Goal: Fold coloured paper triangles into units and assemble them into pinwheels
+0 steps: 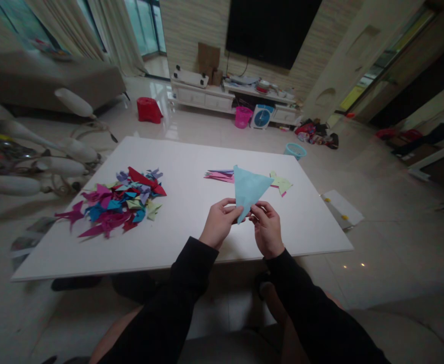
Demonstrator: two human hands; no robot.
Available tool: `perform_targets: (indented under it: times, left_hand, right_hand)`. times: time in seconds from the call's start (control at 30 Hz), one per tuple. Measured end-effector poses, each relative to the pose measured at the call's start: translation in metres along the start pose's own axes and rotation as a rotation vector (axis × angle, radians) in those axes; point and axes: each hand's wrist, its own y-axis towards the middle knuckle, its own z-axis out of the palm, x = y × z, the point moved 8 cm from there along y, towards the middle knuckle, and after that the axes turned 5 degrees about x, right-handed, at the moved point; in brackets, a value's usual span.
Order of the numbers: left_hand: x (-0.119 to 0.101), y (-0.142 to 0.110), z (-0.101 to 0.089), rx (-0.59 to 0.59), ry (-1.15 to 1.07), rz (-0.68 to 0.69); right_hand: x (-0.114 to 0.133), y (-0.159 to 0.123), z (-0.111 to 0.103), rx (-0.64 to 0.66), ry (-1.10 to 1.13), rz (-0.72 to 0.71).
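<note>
Above the white table [191, 222], a light blue sheet of origami paper [250, 187], folded to a triangle, is held up with one corner pointing down. My left hand [221, 218] pinches its lower left edge between thumb and fingers. On the lower right edge, my right hand [265, 226] pinches the same paper. Behind it lies a stack of pink and purple folded papers [220, 176], partly hidden by the blue triangle. A pale green folded paper piece [281, 182] rests to the right, with pink paper under it.
A heap of many-coloured folded paper cranes [119, 202] covers part of the table's left side. Beyond the table stand a red stool [149, 110], a pink bin [242, 117] and a blue basket [295, 150]. White lamp-like shapes [60, 164] are close by the left edge.
</note>
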Motion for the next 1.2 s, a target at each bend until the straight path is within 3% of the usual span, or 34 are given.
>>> perform_targets:
  times: [0.5, 0.67, 0.9, 1.0, 1.2]
  left_hand:
    - [-0.007, 0.000, -0.010, -0.086, 0.228, 0.111]
    - [-0.007, -0.002, -0.006, -0.055, 0.272, 0.099]
    - [-0.008, 0.001, -0.012, -0.114, 0.306, 0.147]
    - [-0.011, -0.001, -0.012, -0.129, 0.235, 0.161]
    - [-0.003, -0.004, -0.002, -0.050, -0.068, 0.022]
  right_hand:
    - [0.000, 0.003, -0.009, 0.007, -0.145, -0.105]
    - [0.003, 0.000, -0.004, 0.015, -0.115, -0.083]
    - [0.007, -0.005, 0.005, 0.066, -0.058, -0.061]
    - [0.006, -0.004, 0.004, 0.058, -0.065, -0.057]
    - [0.006, -0.005, 0.007, 0.072, 0.036, 0.005]
